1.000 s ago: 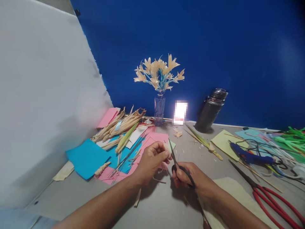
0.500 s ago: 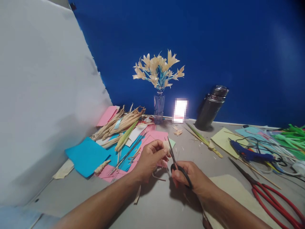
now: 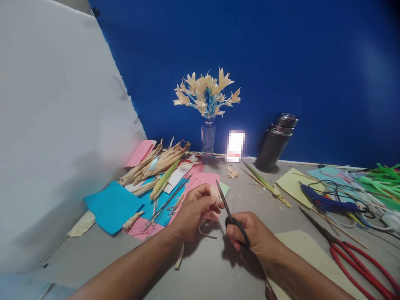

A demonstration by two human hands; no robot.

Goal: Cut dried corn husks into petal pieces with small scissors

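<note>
My left hand (image 3: 200,204) pinches a small pale piece (image 3: 215,193), which looks like dried corn husk, between thumb and fingers. Black-handled scissors (image 3: 233,221) are in my right hand (image 3: 248,233), fingers through the loops. Their blades point up and away, just right of the pale piece, and look nearly closed. Under and behind my left hand lie pink paper sheets (image 3: 206,179). A thin husk strip (image 3: 208,236) rests on the table below the hands.
Left: a dried husk bundle (image 3: 156,162) and blue paper (image 3: 112,206). Behind: a clear vase (image 3: 208,143) of husk flowers (image 3: 209,91) and a dark flask (image 3: 275,143). Right: a blue glue gun (image 3: 328,201), red-handled scissors (image 3: 359,262) and yellow paper (image 3: 292,187).
The scissors have shifted slightly, their blades looking more closed. The pale piece has turned a little in my left hand. The view has moved slightly.
</note>
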